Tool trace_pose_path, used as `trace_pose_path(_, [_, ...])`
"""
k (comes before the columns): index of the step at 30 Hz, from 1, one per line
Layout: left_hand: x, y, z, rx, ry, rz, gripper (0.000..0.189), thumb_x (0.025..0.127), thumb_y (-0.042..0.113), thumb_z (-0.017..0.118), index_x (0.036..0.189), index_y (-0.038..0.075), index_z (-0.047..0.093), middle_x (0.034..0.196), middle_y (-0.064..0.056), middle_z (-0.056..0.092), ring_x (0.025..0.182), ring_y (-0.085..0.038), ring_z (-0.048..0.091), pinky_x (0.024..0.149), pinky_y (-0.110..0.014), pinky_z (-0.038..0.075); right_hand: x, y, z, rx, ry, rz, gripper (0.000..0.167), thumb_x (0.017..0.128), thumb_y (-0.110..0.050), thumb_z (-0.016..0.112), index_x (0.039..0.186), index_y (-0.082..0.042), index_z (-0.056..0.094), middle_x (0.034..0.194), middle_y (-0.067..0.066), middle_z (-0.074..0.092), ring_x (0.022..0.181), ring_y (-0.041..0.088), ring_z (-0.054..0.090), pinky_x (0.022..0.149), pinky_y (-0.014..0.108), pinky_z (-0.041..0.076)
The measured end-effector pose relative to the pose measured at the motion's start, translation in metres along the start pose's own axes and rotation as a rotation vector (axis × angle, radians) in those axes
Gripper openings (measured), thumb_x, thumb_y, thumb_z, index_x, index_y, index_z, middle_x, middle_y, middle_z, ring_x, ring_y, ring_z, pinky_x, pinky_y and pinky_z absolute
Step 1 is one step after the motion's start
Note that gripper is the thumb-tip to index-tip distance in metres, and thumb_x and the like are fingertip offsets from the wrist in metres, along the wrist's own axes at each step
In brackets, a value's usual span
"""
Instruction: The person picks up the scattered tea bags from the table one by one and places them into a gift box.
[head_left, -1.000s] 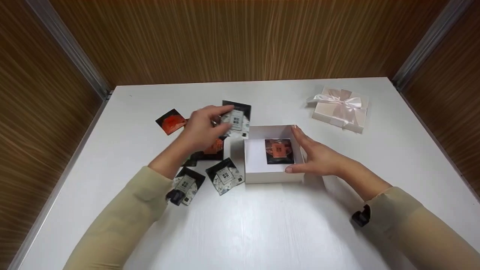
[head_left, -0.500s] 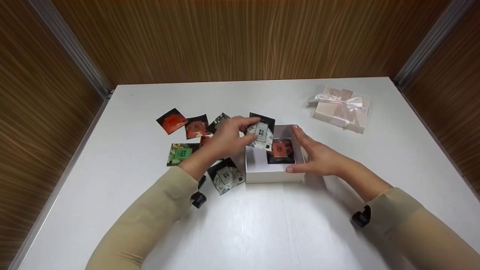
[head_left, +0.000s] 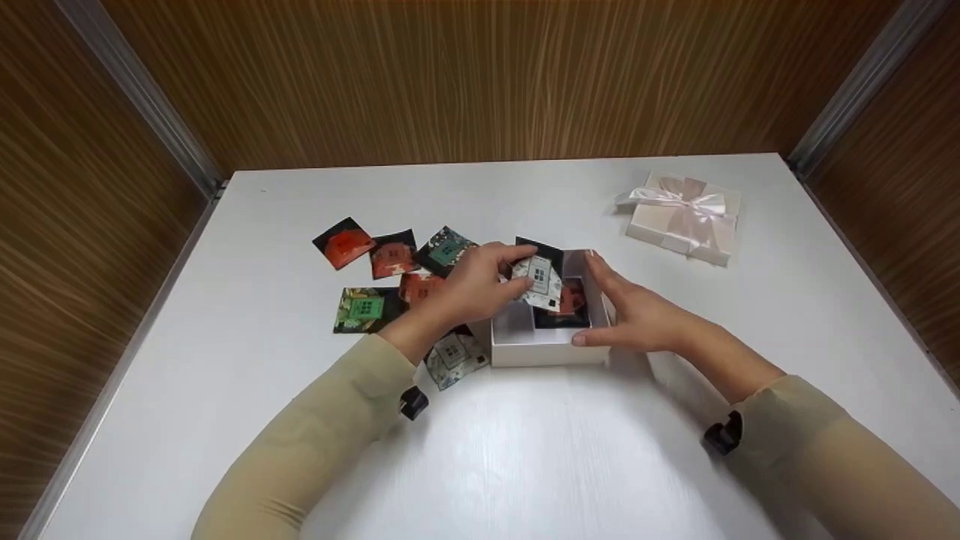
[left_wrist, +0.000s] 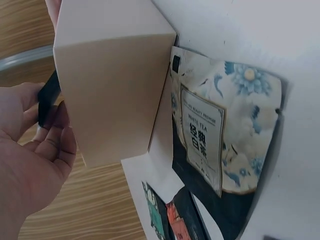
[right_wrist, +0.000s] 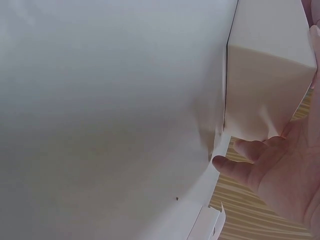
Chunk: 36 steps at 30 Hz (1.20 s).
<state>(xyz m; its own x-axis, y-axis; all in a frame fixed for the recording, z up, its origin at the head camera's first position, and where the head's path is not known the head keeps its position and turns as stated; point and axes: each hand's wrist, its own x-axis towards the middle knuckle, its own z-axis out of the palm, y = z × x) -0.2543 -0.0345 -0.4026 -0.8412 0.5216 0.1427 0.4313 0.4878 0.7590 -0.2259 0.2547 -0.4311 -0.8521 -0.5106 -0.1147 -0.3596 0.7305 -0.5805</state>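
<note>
A white tea sachet is pinched between thumb and fingers of my left hand. It hangs tilted over the open white box. Inside the box, against its right side, lies a dark sachet with a red label, partly covered by the held one. My right hand holds the box's right side, thumb at the front rim and index finger at the back corner. In the right wrist view, several fingers lie by the box wall. Another white tea sachet rests beside the box.
Left of the box, several sachets are spread on the white table, among them a green one, a teal one and an orange-red one. A pale pink lid with a ribbon bow lies at the back right.
My left hand has carried the white tea sachet rightward and down, from beside the box's back left corner to over its inside. My right hand has stayed on the box.
</note>
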Motion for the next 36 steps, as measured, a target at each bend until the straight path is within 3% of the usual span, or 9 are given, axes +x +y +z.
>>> trace_pose_path(8, [0.004, 0.002, 0.009, 0.062, -0.038, 0.005, 0.051, 0.102, 0.018, 0.072, 0.151, 0.008, 0.06, 0.116, -0.01, 0.069, 0.1, -0.018, 0.064, 0.086, -0.031, 0.052, 0.0, 0.001, 0.0, -0.004, -0.008, 0.024, 0.132, 0.086, -0.065, 0.081, 0.171, -0.02, -0.009, 0.177, 0.013, -0.001, 0.158, 0.041, 0.018, 0.125, 0.059, 0.023])
trace_pose_path(20, [0.011, 0.0, 0.021, 0.116, -0.101, 0.017, 0.053, 0.103, 0.019, 0.07, 0.153, 0.008, 0.057, 0.139, -0.013, 0.066, 0.11, -0.02, 0.064, 0.099, -0.035, 0.052, 0.0, 0.001, 0.0, -0.019, 0.004, 0.0, 0.131, 0.086, -0.064, 0.08, 0.171, -0.015, -0.006, 0.177, 0.016, 0.0, 0.157, 0.043, 0.021, 0.125, 0.059, 0.024])
trace_pose_path(23, [0.012, -0.001, 0.025, 0.145, -0.109, 0.007, 0.054, 0.103, 0.02, 0.071, 0.154, 0.009, 0.057, 0.138, -0.013, 0.066, 0.112, -0.021, 0.064, 0.099, -0.036, 0.052, 0.0, 0.001, 0.0, -0.011, -0.001, 0.003, 0.131, 0.086, -0.064, 0.08, 0.171, -0.016, -0.007, 0.177, 0.014, -0.001, 0.157, 0.043, 0.021, 0.124, 0.059, 0.025])
trace_pose_path(29, [0.014, -0.001, 0.032, 0.258, -0.112, -0.002, 0.054, 0.103, 0.024, 0.072, 0.153, 0.011, 0.058, 0.134, -0.01, 0.068, 0.122, -0.023, 0.064, 0.107, -0.038, 0.049, 0.0, 0.0, -0.001, -0.004, -0.016, 0.018, 0.131, 0.086, -0.065, 0.08, 0.171, -0.02, -0.008, 0.177, 0.011, -0.003, 0.158, 0.041, 0.019, 0.125, 0.059, 0.024])
trace_pose_path(36, [0.018, 0.002, 0.036, 0.433, -0.165, -0.015, 0.057, 0.103, 0.037, 0.071, 0.155, 0.017, 0.057, 0.14, -0.009, 0.067, 0.128, -0.026, 0.062, 0.11, -0.042, 0.047, 0.0, 0.0, -0.001, -0.012, -0.006, -0.001, 0.13, 0.087, -0.064, 0.08, 0.171, -0.014, -0.006, 0.177, 0.014, -0.002, 0.158, 0.041, 0.017, 0.125, 0.059, 0.023])
